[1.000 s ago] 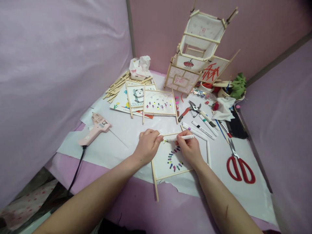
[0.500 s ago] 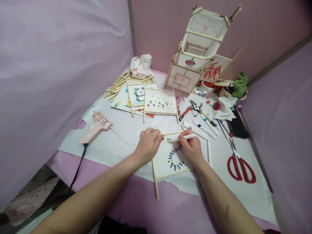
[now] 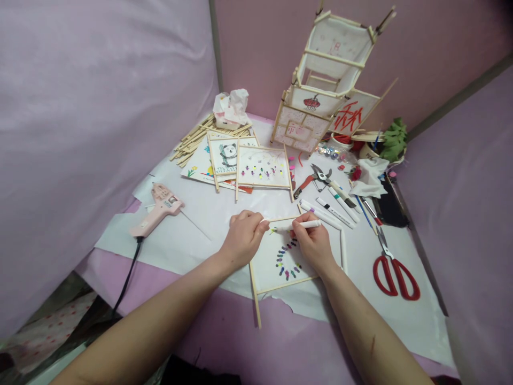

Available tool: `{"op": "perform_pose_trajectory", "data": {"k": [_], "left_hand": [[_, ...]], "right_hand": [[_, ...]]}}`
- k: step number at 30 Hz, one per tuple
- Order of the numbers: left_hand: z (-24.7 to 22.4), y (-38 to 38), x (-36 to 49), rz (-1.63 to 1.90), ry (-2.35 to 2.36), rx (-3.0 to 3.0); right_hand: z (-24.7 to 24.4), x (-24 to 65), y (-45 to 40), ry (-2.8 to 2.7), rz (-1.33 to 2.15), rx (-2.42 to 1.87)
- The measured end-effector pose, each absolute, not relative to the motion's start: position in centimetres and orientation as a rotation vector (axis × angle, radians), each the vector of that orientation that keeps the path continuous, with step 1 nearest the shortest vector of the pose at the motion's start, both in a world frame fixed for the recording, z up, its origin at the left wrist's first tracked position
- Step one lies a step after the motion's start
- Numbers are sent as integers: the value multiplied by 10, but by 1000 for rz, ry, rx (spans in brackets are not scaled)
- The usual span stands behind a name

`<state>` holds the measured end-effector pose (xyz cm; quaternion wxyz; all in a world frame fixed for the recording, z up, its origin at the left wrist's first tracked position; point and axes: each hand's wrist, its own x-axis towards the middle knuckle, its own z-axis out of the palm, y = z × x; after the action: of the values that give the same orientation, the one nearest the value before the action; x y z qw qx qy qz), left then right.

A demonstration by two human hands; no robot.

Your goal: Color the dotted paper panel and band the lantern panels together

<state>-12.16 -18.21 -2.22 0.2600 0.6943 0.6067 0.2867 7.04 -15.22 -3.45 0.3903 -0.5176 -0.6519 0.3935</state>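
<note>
A white panel in a wooden stick frame [image 3: 255,307] lies near the table's front edge, with a ring of small coloured marks on it. My right hand [image 3: 313,241] pinches a white marker [image 3: 308,224], its tip on the panel's upper left part beside small green and yellow marks. At the panel's upper left corner, my left hand [image 3: 244,238] is closed, with a small white end showing by the thumb; what it holds is mostly hidden.
A pink glue gun [image 3: 158,211] lies at left, red-handled scissors [image 3: 395,278] at right. Pruning shears [image 3: 315,179] and several markers [image 3: 336,213] lie behind the panel. Framed drawings [image 3: 264,168], wooden sticks [image 3: 192,140] and a stick-and-paper tower [image 3: 304,128] stand farther back.
The marker's tip has shifted very slightly at the panel's upper left. Both hands keep almost the same place and grip.
</note>
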Motion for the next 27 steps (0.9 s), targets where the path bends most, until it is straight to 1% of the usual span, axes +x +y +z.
{"op": "perform_pose_trajectory", "data": {"k": [27], "left_hand": [[-21, -183, -121, 758, 1643, 1886]], "right_hand": [[-33, 70, -153, -1645, 1010, -1335]]}}
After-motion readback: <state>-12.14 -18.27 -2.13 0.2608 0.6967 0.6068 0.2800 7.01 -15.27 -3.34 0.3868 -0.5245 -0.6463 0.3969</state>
